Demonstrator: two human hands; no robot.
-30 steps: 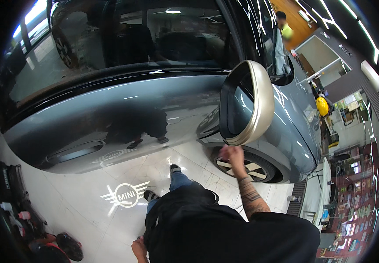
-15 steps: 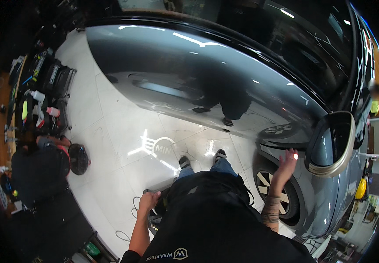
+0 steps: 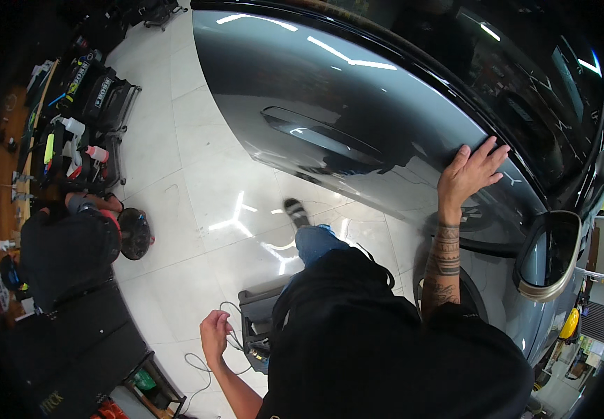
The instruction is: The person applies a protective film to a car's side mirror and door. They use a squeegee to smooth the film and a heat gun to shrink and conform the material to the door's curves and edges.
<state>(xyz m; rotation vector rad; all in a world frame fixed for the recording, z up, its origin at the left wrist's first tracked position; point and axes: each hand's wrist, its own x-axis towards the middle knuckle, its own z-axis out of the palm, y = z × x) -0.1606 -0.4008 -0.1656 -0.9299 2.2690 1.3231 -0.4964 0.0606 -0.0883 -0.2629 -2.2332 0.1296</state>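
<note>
My right hand [image 3: 471,172] lies with fingers spread on the glossy grey car door [image 3: 281,84], just below the dark window edge. The door stands swung out; its handle [image 3: 330,140] is left of that hand. Beyond my right forearm is the side mirror [image 3: 550,255] with a pale gold housing. My left hand [image 3: 214,336] hangs low with its fingers curled in, and nothing shows in them. Close to it are a thin grey cable [image 3: 201,368] and a dark open-topped box [image 3: 260,304], partly hidden by my body.
At the left, a person in dark clothing [image 3: 68,251] sits by a round black stool [image 3: 134,234]. Behind them, black carts [image 3: 103,91] and a rack with spray bottles [image 3: 97,153] line a wooden bench [image 3: 14,133]. Pale tiled floor [image 3: 176,181] runs between bench and car.
My right hand has moved from beside the mirror up onto the door, now touching it. My body has stepped and turned along the door. My left hand has lowered slightly.
</note>
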